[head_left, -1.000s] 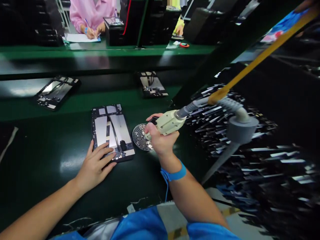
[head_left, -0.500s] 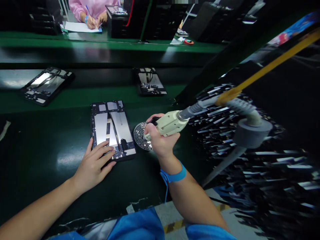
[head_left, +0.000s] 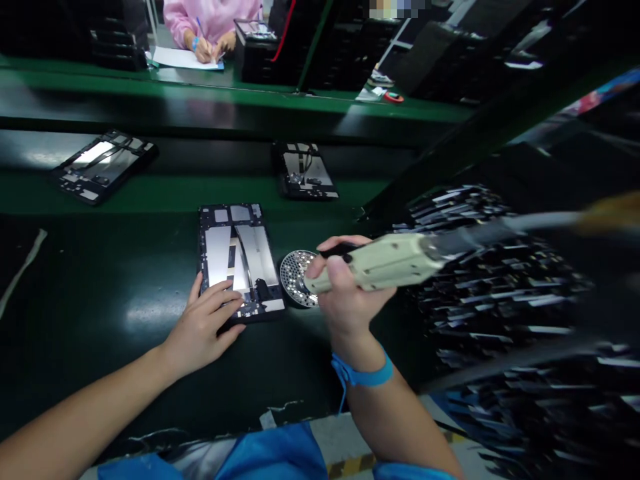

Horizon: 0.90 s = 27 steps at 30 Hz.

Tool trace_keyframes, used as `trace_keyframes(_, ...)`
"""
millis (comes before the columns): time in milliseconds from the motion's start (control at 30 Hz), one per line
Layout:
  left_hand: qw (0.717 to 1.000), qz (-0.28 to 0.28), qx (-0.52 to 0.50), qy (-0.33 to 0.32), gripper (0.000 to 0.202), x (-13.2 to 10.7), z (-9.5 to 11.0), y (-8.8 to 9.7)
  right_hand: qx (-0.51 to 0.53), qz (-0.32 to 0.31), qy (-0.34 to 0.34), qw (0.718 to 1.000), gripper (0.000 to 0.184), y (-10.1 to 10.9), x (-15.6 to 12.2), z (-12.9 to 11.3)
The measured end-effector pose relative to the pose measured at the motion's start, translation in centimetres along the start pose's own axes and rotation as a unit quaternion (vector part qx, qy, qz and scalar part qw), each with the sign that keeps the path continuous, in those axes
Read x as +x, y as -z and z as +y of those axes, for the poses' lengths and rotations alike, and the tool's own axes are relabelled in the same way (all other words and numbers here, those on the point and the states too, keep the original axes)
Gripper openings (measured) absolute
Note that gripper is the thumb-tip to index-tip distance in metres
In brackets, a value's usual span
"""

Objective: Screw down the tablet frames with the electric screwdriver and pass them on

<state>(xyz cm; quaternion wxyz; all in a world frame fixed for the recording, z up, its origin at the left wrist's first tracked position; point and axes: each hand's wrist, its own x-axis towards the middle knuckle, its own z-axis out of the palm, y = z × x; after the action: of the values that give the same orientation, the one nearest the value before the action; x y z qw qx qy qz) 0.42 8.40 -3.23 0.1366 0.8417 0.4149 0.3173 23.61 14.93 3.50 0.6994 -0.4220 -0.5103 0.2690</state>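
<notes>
My left hand (head_left: pixel 203 327) lies open on the lower left part of an opened tablet (head_left: pixel 217 250), fingers spread over its edge and inner parts. The tablet's silvery inside, dark flex cables and small boards face up. In my right hand (head_left: pixel 345 293) is a pale electric screwdriver (head_left: pixel 395 260), fingers wrapped around its body. Its front end points down left over a round tray of perforated metal (head_left: pixel 295 267) holding small shiny bits, probably screws. The tool's tip is hard to make out there. The tray stands just right of the tablet.
Two more opened tablets, one at left (head_left: pixel 105 167) and one at centre (head_left: pixel 307 170), lie further back. Many dark thin pieces (head_left: pixel 480 280) stand packed at right. A grey cable (head_left: pixel 530 223) trails from the screwdriver. Across the bench, a person in pink (head_left: pixel 215 20) writes on paper.
The whole view has shifted, so things sit further right. The screwdriver's rear end has swung lower and right, making it more level. My left hand stays on the tablet.
</notes>
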Motion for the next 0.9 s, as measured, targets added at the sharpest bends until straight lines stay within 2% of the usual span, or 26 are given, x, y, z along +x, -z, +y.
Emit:
trace_keyframes(133,1.0,-0.004,-0.026,0.01,0.029,0.1,-0.2,-0.1,0.06,-0.112,-0.009,0.992,0.021,-2.5,-2.3,-2.1)
trace_keyframes(200,0.999,-0.002,-0.035,0.011,0.03,0.2,-0.2,-0.1,0.059,-0.17,-0.015,0.983,0.023,-3.4,-3.5,-2.2)
trace_keyframes(267,0.999,-0.001,-0.041,0.014,0.031,0.2,-0.3,-0.1,0.061,-0.199,-0.024,0.978,0.026,-3.9,-4.3,-1.8)
trace_keyframes(467,0.999,-0.016,-0.046,0.021,0.034,0.4,-0.1,0.1,0.082,-0.223,-0.042,0.97,0.029,-4.0,-4.8,-1.0)
trace_keyframes(633,0.999,-0.005,-0.048,0.018,0.031,0.3,-0.1,0.0,0.08,-0.229,-0.049,0.969,0.029,-4.0,-5.0,-1.1)
trace_keyframes(900,0.999,0.015,-0.032,0.03,0.03,0.5,0.2,-0.7,0.046,-0.239,-0.014,0.97,0.03,-4.1,-5.3,-0.6)
